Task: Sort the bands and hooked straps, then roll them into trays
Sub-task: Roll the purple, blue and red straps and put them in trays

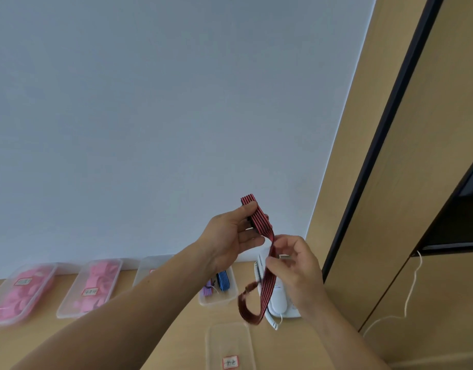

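Observation:
I hold a red strap with black stripes up in front of the wall. My left hand pinches its rolled upper end between thumb and fingers. My right hand grips the strap lower down, and the loose tail hangs in a loop below both hands. A clear tray behind my left wrist holds a blue striped strap and a pink striped one. Another clear labelled tray lies nearest to me with nothing visible inside.
Two clear trays of pink bands stand along the wall at the left, and a third tray is partly hidden by my left arm. A white telephone sits at the right. A wooden cabinet with a dangling white cord borders the table's right side.

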Tool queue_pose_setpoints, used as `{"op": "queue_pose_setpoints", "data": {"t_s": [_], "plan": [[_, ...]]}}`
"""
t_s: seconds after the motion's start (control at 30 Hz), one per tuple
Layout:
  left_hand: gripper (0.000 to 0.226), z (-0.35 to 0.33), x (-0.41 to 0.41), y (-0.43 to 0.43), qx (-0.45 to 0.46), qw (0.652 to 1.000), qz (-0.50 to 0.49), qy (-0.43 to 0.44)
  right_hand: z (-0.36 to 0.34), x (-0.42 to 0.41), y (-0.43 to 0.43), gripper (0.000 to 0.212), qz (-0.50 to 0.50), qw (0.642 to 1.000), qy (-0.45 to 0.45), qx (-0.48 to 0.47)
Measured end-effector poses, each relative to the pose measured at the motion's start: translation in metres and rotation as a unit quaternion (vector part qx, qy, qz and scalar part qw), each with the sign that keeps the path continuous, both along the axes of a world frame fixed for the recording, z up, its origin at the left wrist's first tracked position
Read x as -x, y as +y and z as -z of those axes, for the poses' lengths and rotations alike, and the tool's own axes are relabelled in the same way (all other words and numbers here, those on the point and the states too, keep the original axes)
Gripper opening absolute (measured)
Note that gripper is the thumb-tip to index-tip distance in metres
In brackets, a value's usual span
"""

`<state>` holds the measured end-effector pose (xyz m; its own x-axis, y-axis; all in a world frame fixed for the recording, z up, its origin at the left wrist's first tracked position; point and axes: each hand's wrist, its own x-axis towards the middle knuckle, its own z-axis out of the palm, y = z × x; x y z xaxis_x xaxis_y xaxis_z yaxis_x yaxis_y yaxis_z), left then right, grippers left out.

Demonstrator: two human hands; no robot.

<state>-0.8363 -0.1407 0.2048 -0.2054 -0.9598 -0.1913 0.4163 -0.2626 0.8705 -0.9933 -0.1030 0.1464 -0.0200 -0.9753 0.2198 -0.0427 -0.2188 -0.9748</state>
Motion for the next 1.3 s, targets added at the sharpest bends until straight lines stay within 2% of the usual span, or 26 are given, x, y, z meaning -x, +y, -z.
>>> {"op": "queue_pose_setpoints", "data": {"t_s": [0.07,0.2,0.3,0.43,0.63,0.73,0.83,0.97,1.1,1.2,1.3], "plan": [[0.024,-0.005,0.004,0.002,0.01,1.0,0.014,0.014,-0.006,0.0,-0.002,0.026,0.0,0.997,-0.07,-0.025],[0.028,-0.016,0.011,0.005,0.06,0.997,0.041,0.019,-0.021,-0.001,-0.004,0.002,0.011,0.992,-0.118,-0.034],[0.027,-0.018,0.01,0.002,0.103,0.994,0.023,-0.032,-0.026,-0.001,-0.004,0.017,0.002,0.997,-0.079,-0.024],[0.027,-0.006,0.006,-0.001,0.111,0.99,-0.022,-0.082,-0.025,-0.006,-0.004,0.018,0.004,0.998,0.006,-0.062],[0.026,0.01,0.002,-0.001,0.142,0.977,-0.078,-0.137,-0.017,-0.014,0.001,0.024,-0.026,0.993,0.025,-0.109],[0.029,0.012,-0.005,-0.003,0.174,0.961,-0.091,-0.195,-0.016,-0.015,0.002,0.035,-0.046,0.99,-0.01,-0.132],[0.023,0.019,-0.008,-0.002,0.235,0.935,-0.092,-0.248,-0.017,-0.019,0.002,0.041,-0.045,0.989,-0.047,-0.129],[0.032,0.029,-0.011,0.002,0.329,0.897,-0.071,-0.288,-0.017,-0.022,0.002,0.044,-0.026,0.992,-0.057,-0.114],[0.045,0.044,-0.015,0.003,0.407,0.795,-0.112,-0.434,-0.022,-0.022,0.003,0.048,-0.012,0.992,-0.079,-0.093],[0.045,0.053,-0.015,0.006,0.452,0.762,-0.119,-0.449,-0.025,-0.022,0.004,0.053,-0.019,0.99,-0.097,-0.1],[0.053,0.054,-0.013,0.005,0.515,0.691,-0.135,-0.489,-0.026,-0.021,0.004,0.054,-0.002,0.988,-0.102,-0.115]]}}
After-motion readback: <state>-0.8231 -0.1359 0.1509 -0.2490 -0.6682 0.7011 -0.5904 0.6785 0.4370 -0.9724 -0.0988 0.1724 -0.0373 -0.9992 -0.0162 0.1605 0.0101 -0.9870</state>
